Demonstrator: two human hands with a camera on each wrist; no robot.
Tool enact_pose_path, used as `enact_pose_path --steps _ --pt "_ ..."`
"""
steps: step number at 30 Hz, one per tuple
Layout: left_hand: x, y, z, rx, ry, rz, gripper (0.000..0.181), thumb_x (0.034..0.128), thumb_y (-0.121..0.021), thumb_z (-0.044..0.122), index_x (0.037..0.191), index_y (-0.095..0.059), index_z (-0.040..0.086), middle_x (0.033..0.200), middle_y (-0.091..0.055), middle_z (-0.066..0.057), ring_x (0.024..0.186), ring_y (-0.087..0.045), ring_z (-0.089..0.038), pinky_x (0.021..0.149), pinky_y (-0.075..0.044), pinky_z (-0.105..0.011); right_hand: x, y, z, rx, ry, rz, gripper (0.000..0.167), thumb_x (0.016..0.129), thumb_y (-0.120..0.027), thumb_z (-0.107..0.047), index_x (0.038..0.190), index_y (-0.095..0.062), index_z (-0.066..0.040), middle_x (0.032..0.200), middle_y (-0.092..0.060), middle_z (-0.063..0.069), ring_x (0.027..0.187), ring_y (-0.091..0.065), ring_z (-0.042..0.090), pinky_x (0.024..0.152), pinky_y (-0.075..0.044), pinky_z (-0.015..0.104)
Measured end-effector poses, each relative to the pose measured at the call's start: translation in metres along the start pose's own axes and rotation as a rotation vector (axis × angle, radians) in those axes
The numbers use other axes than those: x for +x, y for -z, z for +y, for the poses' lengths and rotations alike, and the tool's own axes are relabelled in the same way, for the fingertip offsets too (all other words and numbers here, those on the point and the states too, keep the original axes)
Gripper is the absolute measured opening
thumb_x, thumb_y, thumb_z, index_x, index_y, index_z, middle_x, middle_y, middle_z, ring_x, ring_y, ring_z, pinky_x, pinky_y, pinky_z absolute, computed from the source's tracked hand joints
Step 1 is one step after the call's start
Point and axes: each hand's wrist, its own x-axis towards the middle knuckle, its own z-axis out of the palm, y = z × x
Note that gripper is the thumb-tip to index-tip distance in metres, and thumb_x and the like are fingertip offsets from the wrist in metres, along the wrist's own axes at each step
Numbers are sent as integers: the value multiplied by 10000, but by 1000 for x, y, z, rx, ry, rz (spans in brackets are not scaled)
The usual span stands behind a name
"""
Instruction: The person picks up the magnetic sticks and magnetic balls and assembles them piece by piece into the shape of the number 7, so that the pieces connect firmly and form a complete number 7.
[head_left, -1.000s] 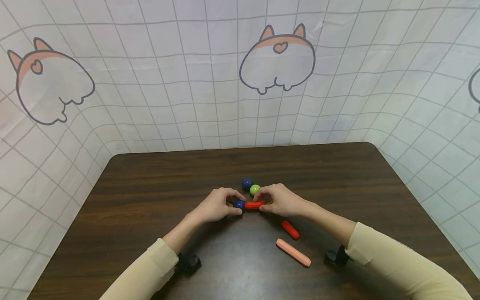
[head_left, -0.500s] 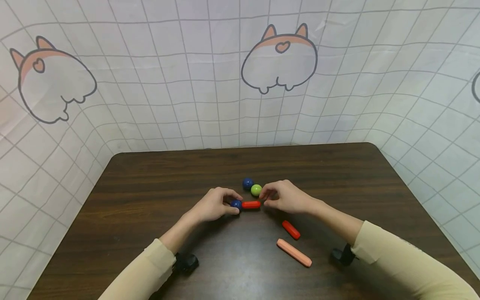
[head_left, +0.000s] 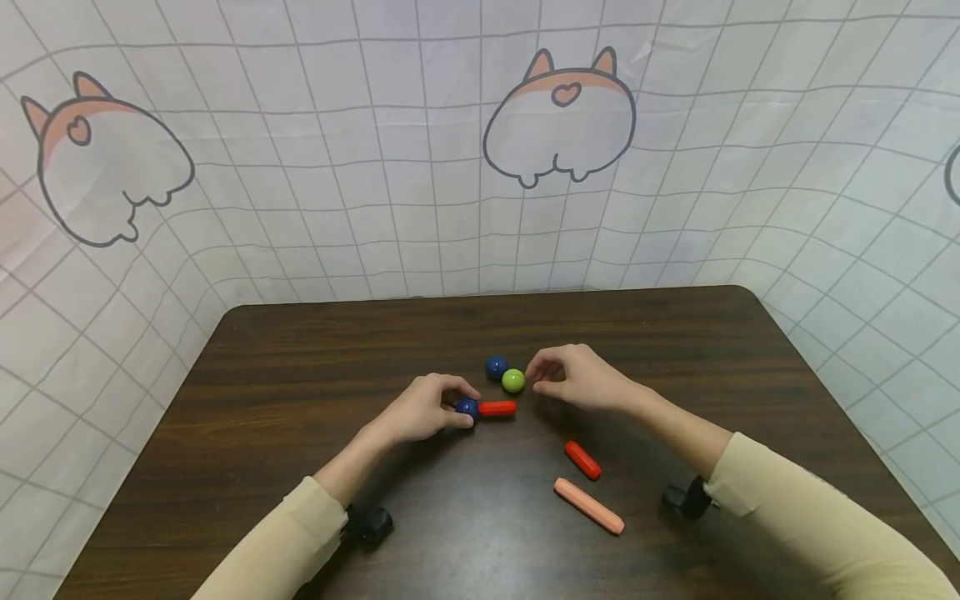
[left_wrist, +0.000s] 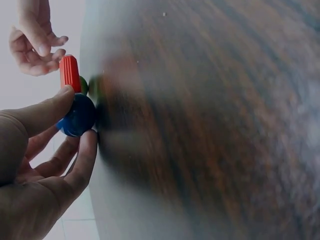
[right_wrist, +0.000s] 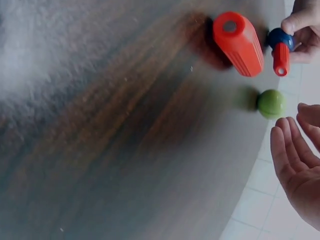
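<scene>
The left hand (head_left: pixel 422 408) pinches a dark blue ball (head_left: pixel 467 407) between thumb and fingers; a short red stick (head_left: pixel 497 408) extends from the ball's right side, touching it. In the left wrist view the thumb and a finger lie around the blue ball (left_wrist: pixel 79 115), with the red stick (left_wrist: pixel 69 73) against it. The right hand (head_left: pixel 585 379) holds nothing, its fingers bent loosely just right of a green ball (head_left: pixel 513 381). The right wrist view shows those fingers near the green ball (right_wrist: pixel 271 104), with a small gap.
A second blue ball (head_left: pixel 496 367) stands beside the green one. Nearer the front of the dark wooden table (head_left: pixel 300 358) lie another red stick (head_left: pixel 582 460) and a longer orange-pink stick (head_left: pixel 588 506). A white gridded cloth (head_left: pixel 337 167) hangs behind the table.
The right hand has let go of the red stick and moved up and right, away from it. The left hand, blue ball and attached red stick have shifted slightly left.
</scene>
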Motion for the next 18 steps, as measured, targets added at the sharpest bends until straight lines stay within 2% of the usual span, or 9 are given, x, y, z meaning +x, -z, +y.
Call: enact_pose_path --steps 4,10,18 --pt "-1 2 -1 5 1 2 285 911 -800 98 1188 -735 94 1103 -718 -3 992 -655 -143 873 -540 -376 2 3 2 -12 -11 27 177 943 -732 -70 1118 -722 -48 935 -705 -42 870 -656 121 755 -537 337" --pt "-2 4 -2 11 6 -1 273 909 -804 109 1175 -740 116 1034 -718 22 937 -651 -126 824 -539 -346 5 5 3 -23 -5 65 220 932 -745 -61 1139 -689 -16 934 -688 -23 854 -632 140 748 -520 346" --pt "-2 8 -1 21 4 -5 253 909 -807 117 1153 -744 108 992 -706 11 898 -633 -143 784 -528 -335 9 5 3 -13 -33 44 337 913 -786 -97 1198 -645 16 1027 -698 105 839 -636 150 754 -522 357"
